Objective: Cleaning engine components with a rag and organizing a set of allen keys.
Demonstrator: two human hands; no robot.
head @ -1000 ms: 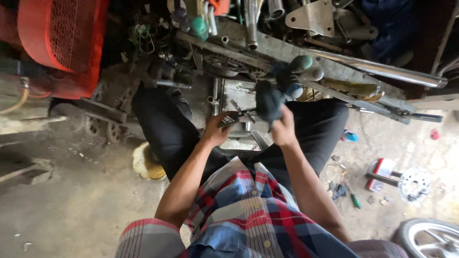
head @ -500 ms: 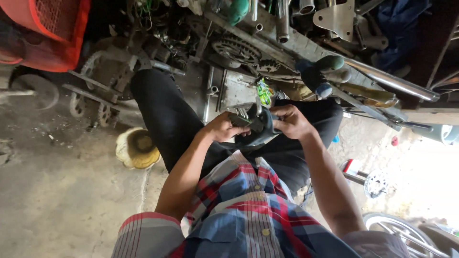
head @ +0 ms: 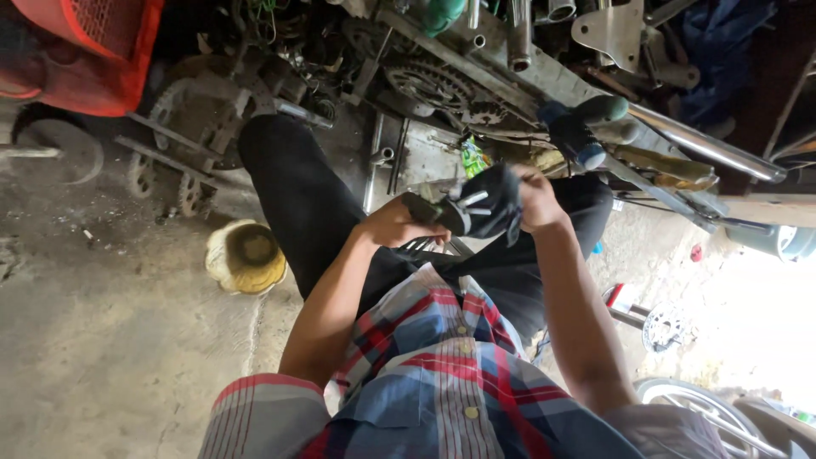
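Left hand (head: 395, 225) grips a metal part (head: 425, 206); right hand (head: 531, 195) clutches a black rag (head: 484, 204) around it. Looks mid-wipe, part half covered, probably not finished.

Two hands: left hand (head: 398, 225) and right hand (head: 535, 197), both closed on one dark metal part (head: 472, 206). One yellow bowl (head: 246, 257) on the floor. One red plastic crate (head: 93, 47), upper left. One large toothed sprocket (head: 429, 85) among the scrap. One long chrome pipe (head: 705, 146), right. Two rubber handlebar grips: one blue grip (head: 571, 136), one dark green grip (head: 605, 109). One small sprocket disc (head: 665, 327) on the floor at right. One wheel rim (head: 705, 410), lower right corner.
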